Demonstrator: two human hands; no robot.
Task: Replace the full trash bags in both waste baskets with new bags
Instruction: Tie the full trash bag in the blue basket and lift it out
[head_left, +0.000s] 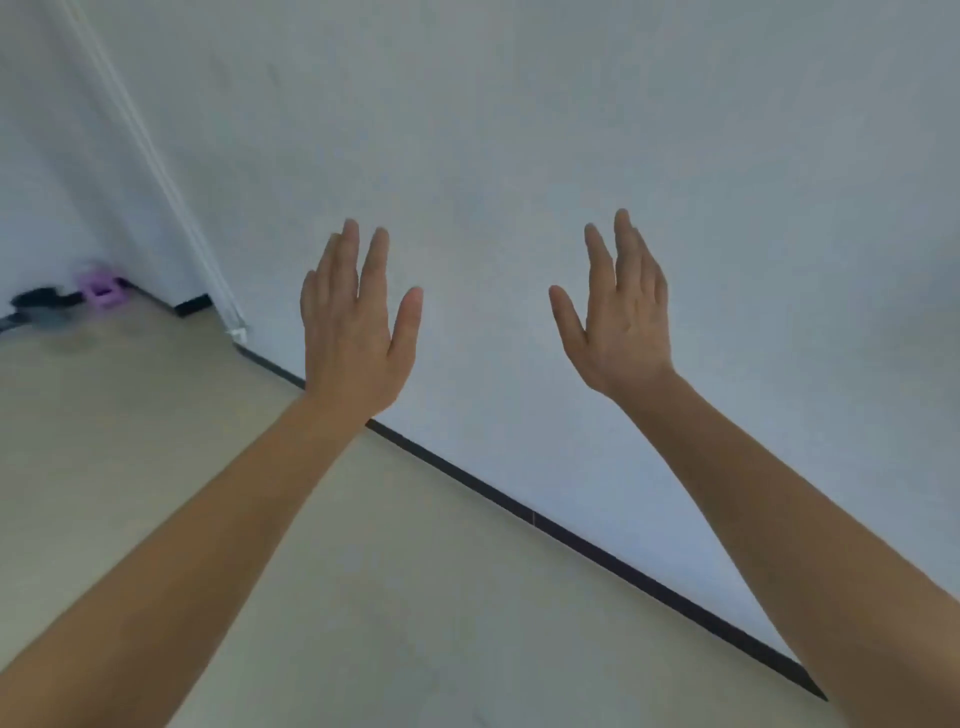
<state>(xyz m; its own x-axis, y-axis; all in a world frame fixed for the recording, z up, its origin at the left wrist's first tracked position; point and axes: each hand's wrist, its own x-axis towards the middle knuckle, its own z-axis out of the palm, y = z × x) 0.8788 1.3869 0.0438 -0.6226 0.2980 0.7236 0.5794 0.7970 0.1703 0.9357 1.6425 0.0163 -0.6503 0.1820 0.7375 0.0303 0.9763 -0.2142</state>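
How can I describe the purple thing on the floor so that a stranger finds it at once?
Follow the white wall left to the corner with the white strip. On the beige floor beyond it, against the dark skirting, lies the purple thing. It alone is purple; its blurred neighbour is black.

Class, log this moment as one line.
left hand: open, empty | right hand: open, empty | waste baskets: not in view | ahead: white wall, beige floor

No readable text, labels, brands, numbers or signs anywhere in view.
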